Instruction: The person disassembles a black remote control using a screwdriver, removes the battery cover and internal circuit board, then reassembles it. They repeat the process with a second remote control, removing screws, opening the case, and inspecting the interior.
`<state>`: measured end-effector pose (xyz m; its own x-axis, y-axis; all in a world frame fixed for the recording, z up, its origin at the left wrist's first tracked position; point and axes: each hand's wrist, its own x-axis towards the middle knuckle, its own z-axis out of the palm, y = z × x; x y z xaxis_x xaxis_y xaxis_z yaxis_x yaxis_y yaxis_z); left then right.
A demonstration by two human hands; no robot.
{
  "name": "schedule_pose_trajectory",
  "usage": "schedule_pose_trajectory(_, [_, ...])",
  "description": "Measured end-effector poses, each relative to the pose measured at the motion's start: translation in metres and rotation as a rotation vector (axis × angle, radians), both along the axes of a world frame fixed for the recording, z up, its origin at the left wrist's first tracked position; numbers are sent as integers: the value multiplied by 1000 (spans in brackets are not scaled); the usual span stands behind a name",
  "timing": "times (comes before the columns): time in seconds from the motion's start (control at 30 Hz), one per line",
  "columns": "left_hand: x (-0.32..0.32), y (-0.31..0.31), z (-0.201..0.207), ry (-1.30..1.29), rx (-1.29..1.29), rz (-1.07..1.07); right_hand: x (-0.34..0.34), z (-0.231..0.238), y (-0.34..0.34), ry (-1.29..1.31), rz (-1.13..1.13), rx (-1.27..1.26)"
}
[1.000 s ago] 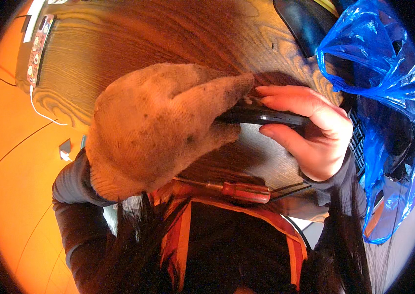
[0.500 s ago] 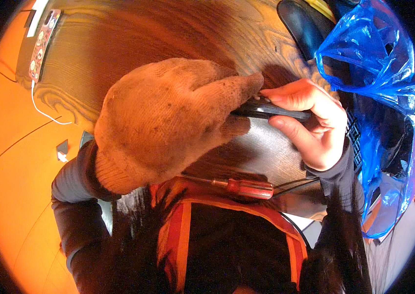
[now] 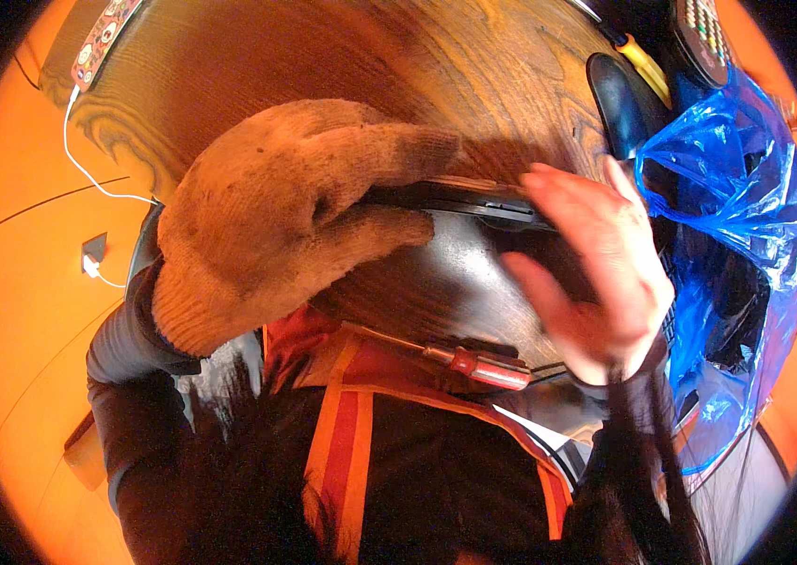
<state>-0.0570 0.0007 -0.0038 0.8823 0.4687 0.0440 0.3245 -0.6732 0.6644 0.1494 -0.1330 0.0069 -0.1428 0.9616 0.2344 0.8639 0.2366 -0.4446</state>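
Observation:
My left hand (image 3: pixel 271 212), in a worn knit work glove, grips a thin, flat black device (image 3: pixel 478 205) between thumb and fingers. The device is held edge-on above the wooden table, with a small slot-like detail along its side. What kind of device it is, I cannot make out. Around its right end, my bare right hand (image 3: pixel 605 278) is spread, thumb and fingers apart and slightly blurred; its fingertips hide that end. Below, at the near table edge, lies a screwdriver (image 3: pixel 488 368) with a red handle.
A blue plastic bag (image 3: pixel 728 179) stands at the right beside a dark, rounded object (image 3: pixel 617 104). Behind are a yellow-handled tool (image 3: pixel 645 71) and a dark keypad device (image 3: pixel 702 38). A phone in a patterned case (image 3: pixel 102 47), with a white cable (image 3: pixel 73 146), lies far left.
My right hand has loosened its pinch on the device and opened, shifting down slightly. My left hand has moved a little left, still holding the device. The view has shifted.

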Motion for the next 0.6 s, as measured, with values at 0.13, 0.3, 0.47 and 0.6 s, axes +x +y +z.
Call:
schedule_pose_trajectory(0.13, [2, 2, -2, -52, -60, -10, -11, -8, 14, 102, 4, -18])
schedule_pose_trajectory(0.3, [2, 3, -6, -39, -84, -72, -13, -12, 19, 169, 20, 1])
schedule_pose_trajectory(0.47, [1, -2, -4, -20, 28, -103, -13, -18, 22, 120, 38, 88])
schedule_pose_trajectory(0.6, [5, -4, -7, -67, 24, -64, -10, -16, 24, 91, 25, 61])
